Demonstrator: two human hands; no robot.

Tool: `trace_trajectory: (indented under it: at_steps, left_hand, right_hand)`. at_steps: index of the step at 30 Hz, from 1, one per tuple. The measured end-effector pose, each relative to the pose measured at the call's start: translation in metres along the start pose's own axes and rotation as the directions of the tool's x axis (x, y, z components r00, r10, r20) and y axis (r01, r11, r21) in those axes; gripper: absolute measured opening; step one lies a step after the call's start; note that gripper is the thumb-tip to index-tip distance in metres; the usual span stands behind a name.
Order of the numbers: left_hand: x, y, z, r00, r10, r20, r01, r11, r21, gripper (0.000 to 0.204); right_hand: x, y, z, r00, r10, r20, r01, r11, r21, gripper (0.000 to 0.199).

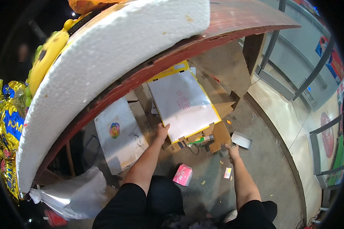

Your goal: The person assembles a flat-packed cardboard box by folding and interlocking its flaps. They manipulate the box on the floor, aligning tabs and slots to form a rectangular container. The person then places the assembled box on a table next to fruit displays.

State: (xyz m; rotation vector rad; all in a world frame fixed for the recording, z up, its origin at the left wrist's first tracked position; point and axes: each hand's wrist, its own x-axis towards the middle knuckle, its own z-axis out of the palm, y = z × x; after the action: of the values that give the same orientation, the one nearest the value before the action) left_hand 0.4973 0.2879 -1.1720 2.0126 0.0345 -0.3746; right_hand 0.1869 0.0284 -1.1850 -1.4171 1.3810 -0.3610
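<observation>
A flat carton with a white panel (pixel 187 103) and yellow edges lies tilted on brown cardboard under the stall. My left hand (pixel 163 131) is closed at its lower left edge, thumb against the white panel. At the lower right, my right hand (pixel 232 151) has its fingers pinched at the edge of a brown cardboard flap (pixel 220 136); its fingertips are partly hidden. Beside that hand, a small open grey-white tray (pixel 242 140) rests on the floor. A pink packet (pixel 182 174) and a small white-and-yellow box (pixel 227 173) lie nearer to me.
Overhead curves a red-edged board (pixel 252 26) with a white foam slab (pixel 114 49). Bananas (pixel 47 59) and shiny gold packages (pixel 11 126) sit at far left. Below are a dirty white board (pixel 118 137) and a plastic bag (pixel 72 194). Metal-framed shelving (pixel 313 57) stands right.
</observation>
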Motion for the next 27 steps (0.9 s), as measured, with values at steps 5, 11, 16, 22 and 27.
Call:
trace_trajectory:
  at_steps: [5, 11, 16, 22, 27]
  left_hand:
    - [0.008, 0.010, -0.008, 0.984, -0.104, 0.141, 0.105, 0.994, 0.002, 0.051]
    - [0.004, 0.034, 0.029, 0.997, -0.030, 0.064, 0.036, 0.995, -0.089, 0.047]
    - [0.001, 0.011, 0.057, 0.983, 0.072, -0.169, -0.058, 0.995, 0.085, 0.046]
    - [-0.002, 0.015, 0.047, 0.965, 0.126, -0.229, -0.110, 0.991, 0.081, 0.046]
    - [-0.050, 0.047, 0.014, 0.985, 0.062, -0.161, 0.008, 0.917, 0.399, 0.055]
  right_hand:
    - [-0.014, -0.032, 0.029, 0.972, -0.121, 0.203, 0.006, 0.872, 0.489, 0.029]
    - [0.005, -0.132, 0.041, 0.930, -0.298, 0.214, 0.240, 0.936, 0.258, 0.044]
    - [0.021, -0.073, 0.006, 0.938, -0.062, 0.341, 0.053, 0.998, 0.035, 0.059]
    - [0.028, 0.003, -0.074, 0.864, 0.137, 0.485, -0.144, 0.989, -0.024, 0.052]
    - [0.024, 0.001, -0.161, 0.883, 0.231, 0.408, -0.216, 0.973, -0.082, 0.035]
